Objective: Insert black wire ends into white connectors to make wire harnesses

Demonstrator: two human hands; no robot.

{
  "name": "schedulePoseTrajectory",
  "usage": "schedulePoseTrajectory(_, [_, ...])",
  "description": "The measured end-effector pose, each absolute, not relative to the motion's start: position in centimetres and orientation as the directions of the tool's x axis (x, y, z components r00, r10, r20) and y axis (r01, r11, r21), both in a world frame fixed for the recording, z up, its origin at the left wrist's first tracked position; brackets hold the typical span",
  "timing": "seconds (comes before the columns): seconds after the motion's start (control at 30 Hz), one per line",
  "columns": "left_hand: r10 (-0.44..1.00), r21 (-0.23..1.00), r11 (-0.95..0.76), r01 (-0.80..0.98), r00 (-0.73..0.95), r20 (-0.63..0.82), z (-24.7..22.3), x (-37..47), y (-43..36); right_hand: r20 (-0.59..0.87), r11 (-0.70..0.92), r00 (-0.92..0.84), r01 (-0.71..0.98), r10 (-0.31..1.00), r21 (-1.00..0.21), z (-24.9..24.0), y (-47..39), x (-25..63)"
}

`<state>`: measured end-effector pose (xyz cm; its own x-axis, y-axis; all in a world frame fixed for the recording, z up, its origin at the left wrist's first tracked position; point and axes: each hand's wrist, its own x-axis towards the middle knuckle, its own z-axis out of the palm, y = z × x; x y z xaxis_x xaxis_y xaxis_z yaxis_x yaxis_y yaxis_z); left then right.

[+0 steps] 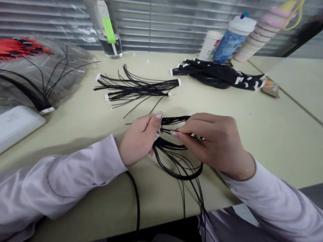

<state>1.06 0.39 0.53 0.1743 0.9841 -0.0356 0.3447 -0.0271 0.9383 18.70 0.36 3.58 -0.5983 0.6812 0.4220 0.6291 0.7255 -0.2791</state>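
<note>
My left hand [143, 136] is closed around the white connector end of a black wire harness [171, 143], its thumb on top. From there the black wires loop out to the right and hang down over the front edge of the table. My right hand [214, 141] pinches a thin black wire [166, 130] between thumb and forefinger, close to the connector. Most of the connector is hidden behind my left fingers. Just beyond my hands lie several loose black wire harnesses [141, 88] with white connectors and free wire ends.
A pile of finished-looking black harnesses [217, 74] lies at the back right beside a small wrapped packet [270, 88]. Cups [233, 38] and a clear bottle [111, 43] stand by the blinds. At left are a plastic bag [73, 74] with wires and a white device [20, 126].
</note>
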Motion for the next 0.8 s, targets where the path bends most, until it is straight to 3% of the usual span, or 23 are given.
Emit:
schedulePoseTrajectory(0.07, [0.98,0.938,-0.017,0.348,0.19,-0.052,0.51,1.06,0.39,0.362,0.709,-0.61,0.627,0.705,-0.322,3.65,0.59,18.77])
schedulePoseTrajectory(0.2, [0.976,0.933,-0.046,0.358,0.217,-0.035,0.47,1.0,0.3,0.231,0.604,-0.595,0.562,0.77,-0.565,3.77,1.07,19.0])
schedulePoseTrajectory(0.27, [0.972,0.93,-0.057,0.363,0.234,-0.032,0.51,0.94,0.27,0.211,0.582,-0.589,0.558,0.78,-0.592,3.74,1.17,19.04])
schedulePoseTrajectory(0.5, [0.96,0.92,-0.037,0.389,0.27,-0.076,0.71,0.92,0.47,0.414,0.71,-0.58,0.622,0.702,-0.33,3.3,0.68,18.6])
schedulePoseTrajectory(0.8, [0.962,0.909,-0.034,0.415,0.26,-0.083,0.69,0.96,0.29,0.43,0.729,-0.601,0.635,0.674,-0.255,3.19,0.68,18.5])
